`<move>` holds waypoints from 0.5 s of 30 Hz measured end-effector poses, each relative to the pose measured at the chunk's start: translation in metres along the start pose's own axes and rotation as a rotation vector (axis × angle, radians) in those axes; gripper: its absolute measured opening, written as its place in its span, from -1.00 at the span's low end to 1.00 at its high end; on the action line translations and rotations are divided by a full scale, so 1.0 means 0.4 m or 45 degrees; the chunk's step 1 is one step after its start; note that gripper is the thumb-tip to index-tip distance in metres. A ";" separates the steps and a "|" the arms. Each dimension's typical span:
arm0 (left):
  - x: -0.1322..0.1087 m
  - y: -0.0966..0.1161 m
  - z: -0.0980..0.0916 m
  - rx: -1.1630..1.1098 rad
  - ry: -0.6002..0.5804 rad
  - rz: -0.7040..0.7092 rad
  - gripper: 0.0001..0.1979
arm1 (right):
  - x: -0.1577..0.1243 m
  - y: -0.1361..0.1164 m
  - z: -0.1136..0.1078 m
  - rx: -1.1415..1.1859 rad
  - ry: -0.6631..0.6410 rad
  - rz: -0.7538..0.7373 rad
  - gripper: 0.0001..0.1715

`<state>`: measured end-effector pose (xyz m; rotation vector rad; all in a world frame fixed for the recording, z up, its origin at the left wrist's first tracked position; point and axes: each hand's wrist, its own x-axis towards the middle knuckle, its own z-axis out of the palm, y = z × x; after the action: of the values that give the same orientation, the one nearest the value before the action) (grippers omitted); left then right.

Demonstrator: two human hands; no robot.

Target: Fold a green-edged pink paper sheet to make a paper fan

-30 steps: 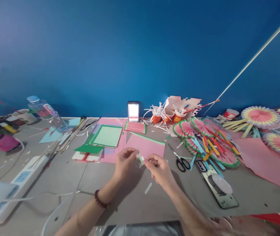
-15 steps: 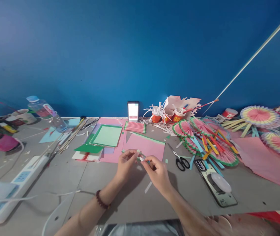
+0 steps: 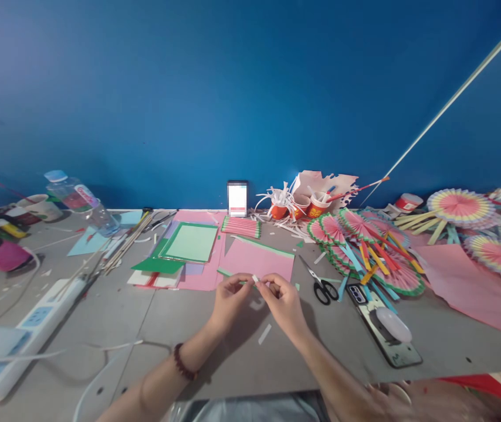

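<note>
My left hand [image 3: 231, 300] and my right hand [image 3: 283, 300] meet above the middle of the grey table, thumbs and fingertips pinched. Between the fingertips is a small white strip [image 3: 256, 279], perhaps paper or tape; its far part is hidden by my fingers. Just beyond my hands lies a pink sheet with green edges [image 3: 258, 258]. A loose white strip [image 3: 265, 334] rests on the table below my right hand. Black-handled scissors [image 3: 321, 286] lie with open blades to the right of that hand.
Pink-and-green pleated paper fans [image 3: 356, 234] and a phone [image 3: 385, 328] with a white mouse on it lie right. Left are green sheets [image 3: 192, 241], a tilted bottle [image 3: 81, 199] and a power strip [image 3: 34, 328]. Paper cups [image 3: 318, 205] stand by the wall.
My hands have drawn slightly closer together, and the white strip now sits right between the fingertips. The view has shifted a little; the table things stay put.
</note>
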<state>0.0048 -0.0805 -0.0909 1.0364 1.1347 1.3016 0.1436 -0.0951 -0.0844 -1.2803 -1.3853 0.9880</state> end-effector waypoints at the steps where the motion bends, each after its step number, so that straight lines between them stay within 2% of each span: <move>1: -0.001 -0.001 0.000 0.002 0.004 -0.005 -0.81 | 0.000 0.002 0.000 0.007 -0.001 0.007 -0.63; 15: -0.001 -0.001 0.003 0.009 0.014 -0.005 -0.78 | 0.001 0.014 -0.004 0.014 -0.007 0.022 -0.62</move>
<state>0.0061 -0.0810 -0.0909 1.0327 1.1501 1.3022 0.1463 -0.0940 -0.0896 -1.2839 -1.3729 1.0102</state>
